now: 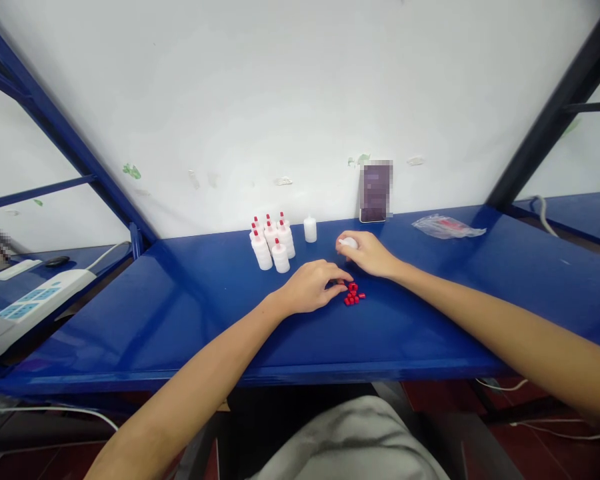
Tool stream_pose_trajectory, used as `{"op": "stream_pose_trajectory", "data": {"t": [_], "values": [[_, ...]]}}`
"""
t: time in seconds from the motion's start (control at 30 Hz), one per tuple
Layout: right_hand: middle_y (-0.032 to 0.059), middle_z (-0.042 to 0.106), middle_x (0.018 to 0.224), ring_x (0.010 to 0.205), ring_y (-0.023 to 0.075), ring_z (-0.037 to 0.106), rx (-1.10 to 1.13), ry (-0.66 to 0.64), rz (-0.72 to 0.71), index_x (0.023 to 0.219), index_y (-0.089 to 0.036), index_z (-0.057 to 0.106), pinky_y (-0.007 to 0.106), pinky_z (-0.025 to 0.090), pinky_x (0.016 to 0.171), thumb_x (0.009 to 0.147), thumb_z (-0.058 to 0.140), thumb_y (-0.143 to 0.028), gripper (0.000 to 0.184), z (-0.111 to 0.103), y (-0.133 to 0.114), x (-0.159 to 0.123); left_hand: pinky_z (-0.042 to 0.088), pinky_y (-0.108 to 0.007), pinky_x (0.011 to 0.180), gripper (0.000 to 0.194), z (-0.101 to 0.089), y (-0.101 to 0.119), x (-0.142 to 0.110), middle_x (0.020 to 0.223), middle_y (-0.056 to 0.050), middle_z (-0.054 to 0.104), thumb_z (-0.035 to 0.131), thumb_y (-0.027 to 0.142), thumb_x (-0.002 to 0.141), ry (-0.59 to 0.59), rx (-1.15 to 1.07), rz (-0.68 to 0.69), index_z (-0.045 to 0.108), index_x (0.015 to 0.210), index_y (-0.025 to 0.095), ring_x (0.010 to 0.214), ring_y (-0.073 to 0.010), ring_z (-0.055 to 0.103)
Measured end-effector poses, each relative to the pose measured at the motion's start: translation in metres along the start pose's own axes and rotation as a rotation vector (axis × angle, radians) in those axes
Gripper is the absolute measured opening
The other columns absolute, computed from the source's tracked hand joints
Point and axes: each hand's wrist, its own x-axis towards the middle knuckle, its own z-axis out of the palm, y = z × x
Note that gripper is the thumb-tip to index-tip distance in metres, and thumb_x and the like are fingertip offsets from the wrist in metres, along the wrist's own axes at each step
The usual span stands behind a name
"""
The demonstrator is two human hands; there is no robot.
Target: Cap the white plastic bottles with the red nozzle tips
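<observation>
My right hand (367, 253) has its fingers wrapped round a white bottle (349, 243), which is mostly hidden by the fingers. Just left of and nearer than it, my left hand (315, 285) bends over the left edge of a small pile of red caps (353, 297). Its thumb and forefinger pinch close together there, with a bit of red showing between the tips. Left of the hands stands a group of several white bottles (281, 257) with red-tipped nozzles. Apart from that group, one white bottle (310, 229) stands upright with no red tip.
A phone (375, 192) leans on the wall at the back of the blue table (180, 320). To the right lies a clear plastic bag (447, 227) with something red inside. A white power strip (40, 303) is at the far left, beyond a blue metal frame post (75, 133).
</observation>
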Motion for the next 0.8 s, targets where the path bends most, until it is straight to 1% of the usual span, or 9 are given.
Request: {"op": "stream_pose_trajectory", "data": {"t": [0.17, 0.27, 0.33, 0.4, 0.5, 0.57, 0.67, 0.73, 0.8], "values": [[0.0000, 0.065, 0.072, 0.065, 0.0175, 0.057, -0.044, -0.022, -0.014, 0.088, -0.022, 0.060, 0.029, 0.042, 0.063, 0.086, 0.053, -0.036, 0.016, -0.001, -0.004, -0.002, 0.046, -0.030, 0.084, 0.027, -0.001, 0.001, -0.001, 0.102, -0.005, 0.070, 0.049, 0.028, 0.098, -0.043, 0.026, 0.041, 0.069, 0.115, 0.023, 0.091, -0.0180, 0.060], [-0.0015, 0.064, 0.074, 0.064, 0.0173, 0.057, -0.036, -0.052, -0.041, 0.102, -0.024, 0.062, 0.029, 0.042, 0.064, 0.087, 0.053, -0.036, 0.021, -0.003, -0.005, -0.003, 0.047, -0.030, 0.085, 0.024, -0.001, 0.001, 0.000, 0.102, -0.005, 0.070, 0.050, 0.027, 0.097, -0.043, 0.003, 0.039, 0.071, 0.108, 0.022, 0.093, -0.0179, 0.061], [-0.0011, 0.067, 0.080, 0.068, 0.0182, 0.058, -0.025, -0.072, -0.063, 0.114, -0.026, 0.060, 0.030, 0.042, 0.067, 0.088, 0.054, -0.036, 0.029, -0.005, -0.005, -0.003, 0.047, -0.030, 0.085, 0.021, -0.001, 0.001, 0.000, 0.099, -0.005, 0.070, 0.052, 0.027, 0.096, -0.027, -0.016, 0.030, 0.071, 0.105, 0.021, 0.091, -0.0177, 0.061], [0.0010, 0.069, 0.088, 0.074, 0.0194, 0.059, -0.043, -0.085, -0.086, 0.111, -0.026, 0.063, 0.031, 0.042, 0.070, 0.088, 0.053, -0.036, 0.027, -0.006, -0.006, -0.004, 0.047, -0.029, 0.082, 0.017, 0.000, 0.001, 0.000, 0.095, -0.004, 0.070, 0.055, 0.026, 0.095, 0.002, -0.050, 0.014, 0.070, 0.101, 0.020, 0.088, -0.0169, 0.061], [0.0018, 0.068, 0.082, 0.072, 0.0186, 0.057, -0.136, -0.102, -0.083, 0.092, -0.022, 0.065, 0.029, 0.039, 0.067, 0.089, 0.050, -0.040, 0.023, -0.006, -0.009, -0.004, 0.048, -0.027, 0.077, 0.013, 0.002, -0.001, 0.000, 0.092, -0.003, 0.070, 0.057, 0.025, 0.093, 0.125, -0.150, -0.059, 0.067, 0.097, 0.018, 0.080, -0.0140, 0.061], [0.0007, 0.064, 0.074, 0.067, 0.0172, 0.054, -0.195, -0.122, -0.065, 0.086, -0.021, 0.063, 0.028, 0.036, 0.064, 0.088, 0.049, -0.038, 0.022, -0.007, -0.012, -0.004, 0.049, -0.026, 0.072, 0.011, 0.003, -0.004, 0.001, 0.090, -0.002, 0.069, 0.058, 0.025, 0.092, 0.278, -0.203, -0.125, 0.065, 0.096, 0.018, 0.074, -0.0123, 0.060], [0.0000, 0.061, 0.072, 0.066, 0.0163, 0.052, -0.222, -0.171, -0.065, 0.082, -0.020, 0.061, 0.027, 0.033, 0.063, 0.083, 0.051, -0.033, 0.016, -0.009, -0.016, -0.006, 0.048, -0.025, 0.067, 0.010, 0.002, -0.007, 0.002, 0.089, -0.003, 0.069, 0.059, 0.025, 0.092, 0.484, -0.207, -0.177, 0.064, 0.095, 0.018, 0.072, -0.0116, 0.059], [-0.0007, 0.060, 0.070, 0.065, 0.0158, 0.051, -0.201, -0.209, -0.083, 0.080, -0.020, 0.059, 0.026, 0.032, 0.063, 0.081, 0.052, -0.032, 0.014, -0.010, -0.017, -0.007, 0.047, -0.024, 0.065, 0.010, 0.002, -0.009, 0.002, 0.089, -0.003, 0.068, 0.058, 0.026, 0.092, 0.532, -0.197, -0.174, 0.064, 0.094, 0.018, 0.072, -0.0115, 0.058], [-0.0014, 0.058, 0.068, 0.064, 0.0151, 0.049, -0.162, -0.234, -0.109, 0.080, -0.020, 0.058, 0.026, 0.032, 0.062, 0.083, 0.051, -0.035, 0.017, -0.011, -0.018, -0.009, 0.047, -0.024, 0.064, 0.011, 0.002, -0.009, 0.002, 0.088, -0.003, 0.068, 0.058, 0.027, 0.093, 0.539, -0.193, -0.160, 0.064, 0.094, 0.018, 0.072, -0.0114, 0.058]]}}
